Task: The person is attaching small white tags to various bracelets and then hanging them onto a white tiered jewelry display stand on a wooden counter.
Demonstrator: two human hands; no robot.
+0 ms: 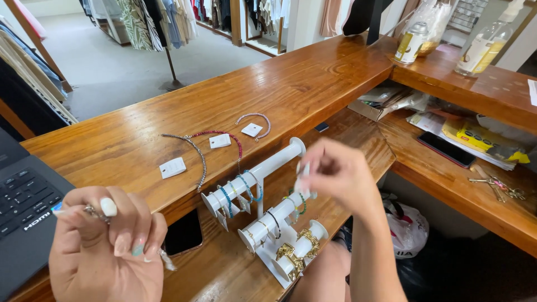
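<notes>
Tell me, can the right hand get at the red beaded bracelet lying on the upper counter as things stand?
Probably yes. The right hand hovers by the white bracelet stand, pinching something small and white; the red beaded bracelet lies just beyond on the open counter, nothing between. Its grip would need freeing first.

Left hand (106, 246) pinches a silver bracelet (98, 213); right hand (335, 173) touches the white bracelet stand (263, 168).

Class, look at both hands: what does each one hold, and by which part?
The left hand pinches a thin silver bracelet near its clasp end. The right hand pinches a small white tag; blur hides where.
</notes>
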